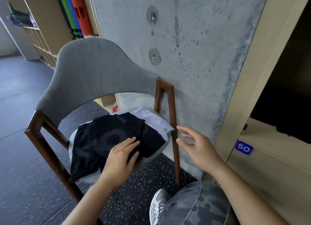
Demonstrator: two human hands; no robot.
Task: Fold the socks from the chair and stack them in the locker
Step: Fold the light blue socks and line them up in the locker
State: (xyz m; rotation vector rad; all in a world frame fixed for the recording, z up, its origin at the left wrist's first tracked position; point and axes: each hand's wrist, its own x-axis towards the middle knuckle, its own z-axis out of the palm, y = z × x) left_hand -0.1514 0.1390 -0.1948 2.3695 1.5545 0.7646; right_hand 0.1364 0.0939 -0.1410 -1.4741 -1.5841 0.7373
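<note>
A: Socks? Black fabric (107,140) lies heaped on the grey seat of the chair (94,70), spread from the front left edge toward the back. I cannot tell single socks apart in the heap. A faint grey ring pattern shows on the top layer.

B: And under it?

A: Pale folded cloth (156,122) at the back right of the seat, partly covered by the black fabric.

B: The hands?

A: The left hand (120,159) lies flat on the black fabric near the front of the seat, fingers straight and close together, palm down, pressing lightly. It is not pinching anything. The right hand (196,145) is in the air just right of the chair's wooden right leg (175,132), fingers spread and relaxed, touching nothing and holding nothing.

B: Where is the locker?

A: On the right. An open, dark compartment (286,97) sits in the beige locker wall (262,166), and below it a blue tag (244,147) reads 50. What is inside the dark compartment is too dim to make out.

B: Anything else?

A: A concrete pillar (193,48) behind the chair, a speckled dark floor (25,182), shelves (42,39) at the far left, and the person's grey trouser knee (198,206) and pale sneaker (158,206) at the bottom.
</note>
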